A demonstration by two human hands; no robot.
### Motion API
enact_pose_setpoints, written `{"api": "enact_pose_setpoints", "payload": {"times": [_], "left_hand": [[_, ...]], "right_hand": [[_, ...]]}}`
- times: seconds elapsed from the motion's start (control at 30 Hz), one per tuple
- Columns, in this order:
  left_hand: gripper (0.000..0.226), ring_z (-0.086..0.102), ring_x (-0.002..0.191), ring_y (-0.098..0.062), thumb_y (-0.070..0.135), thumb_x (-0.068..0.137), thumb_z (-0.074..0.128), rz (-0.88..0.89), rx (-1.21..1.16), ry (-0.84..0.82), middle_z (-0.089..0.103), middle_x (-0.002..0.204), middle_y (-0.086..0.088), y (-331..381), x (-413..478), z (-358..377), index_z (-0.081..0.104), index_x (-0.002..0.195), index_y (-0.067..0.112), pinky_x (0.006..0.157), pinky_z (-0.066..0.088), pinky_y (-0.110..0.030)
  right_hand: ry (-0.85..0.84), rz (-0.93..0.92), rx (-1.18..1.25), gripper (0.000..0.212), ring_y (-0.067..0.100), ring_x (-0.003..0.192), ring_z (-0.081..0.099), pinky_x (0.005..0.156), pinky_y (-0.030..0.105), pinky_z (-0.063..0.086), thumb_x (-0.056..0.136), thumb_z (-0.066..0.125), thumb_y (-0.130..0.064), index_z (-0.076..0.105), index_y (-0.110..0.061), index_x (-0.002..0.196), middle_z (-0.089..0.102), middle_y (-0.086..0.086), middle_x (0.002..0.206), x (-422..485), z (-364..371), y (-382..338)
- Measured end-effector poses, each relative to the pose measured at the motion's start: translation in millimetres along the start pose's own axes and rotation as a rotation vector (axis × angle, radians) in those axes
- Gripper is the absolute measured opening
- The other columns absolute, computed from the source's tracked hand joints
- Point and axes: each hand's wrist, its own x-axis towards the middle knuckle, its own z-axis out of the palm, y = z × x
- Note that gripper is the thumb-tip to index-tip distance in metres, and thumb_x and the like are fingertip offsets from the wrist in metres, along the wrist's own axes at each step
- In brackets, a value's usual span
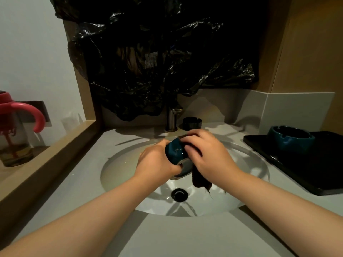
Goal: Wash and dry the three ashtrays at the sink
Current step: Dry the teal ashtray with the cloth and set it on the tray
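Over the white sink basin (118, 171) my left hand (156, 160) grips a dark teal ashtray (175, 153) turned on its side, its grey base facing me. My right hand (207, 154) presses a dark cloth (199, 179) against the ashtray's far side; the cloth's tail hangs down toward the drain (179, 195). A second teal ashtray (291, 140) stands upright on a black tray (297, 167) at the right. A black ashtray (192, 122) sits on the counter beside the faucet (171, 118). No water is seen running.
Black plastic sheeting (157, 52) covers the wall behind the faucet. At the left, a wooden ledge (46, 160) carries a clear cup with a pink lid and handle (16, 127). Grey counter (167, 236) surrounds the basin.
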Motion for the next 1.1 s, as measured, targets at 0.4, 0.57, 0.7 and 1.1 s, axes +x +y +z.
{"api": "enact_pose_setpoints", "payload": {"times": [0.4,0.57,0.7,1.1], "left_hand": [[0.06,0.055,0.086,-0.004,0.033,0.068,0.082,0.052,-0.133,0.073,0.052,0.081,0.025,0.4,-0.8,-7.1,0.051,0.119,0.033,0.07,0.043,-0.017],[0.057,0.056,0.088,-0.005,0.032,0.067,0.082,0.08,-0.157,0.083,0.052,0.083,0.023,3.5,-4.2,-7.4,0.049,0.114,0.034,0.076,0.05,-0.021],[0.052,0.058,0.086,-0.004,0.031,0.067,0.084,0.032,-0.254,0.095,0.056,0.084,0.022,2.9,-4.4,-8.4,0.045,0.102,0.038,0.072,0.046,-0.018],[0.041,0.066,0.087,-0.013,0.015,0.071,0.083,-0.281,-0.726,-0.056,0.064,0.091,0.011,0.9,-0.7,-6.2,0.054,0.095,0.031,0.08,0.058,-0.034]], "right_hand": [[0.051,0.369,0.448,0.025,0.004,0.095,0.056,0.073,0.012,0.046,0.099,0.044,-0.019,0.066,-0.03,0.101,0.061,-0.012,0.1,8.5,-12.2,15.6],[0.178,0.122,0.34,0.022,-0.003,0.098,0.054,0.081,0.007,0.043,0.095,0.049,-0.015,0.068,-0.025,0.097,0.058,-0.017,0.1,6.6,-11.4,4.9],[0.15,0.574,0.76,0.03,0.013,0.094,0.064,0.079,0.024,0.051,0.098,0.044,-0.017,0.068,-0.03,0.085,0.068,-0.007,0.088,10.8,-9.0,20.5],[0.045,0.524,0.651,0.025,0.01,0.092,0.063,0.08,0.022,0.049,0.098,0.046,-0.02,0.069,-0.028,0.093,0.067,-0.006,0.094,11.9,-11.4,30.8]]}}
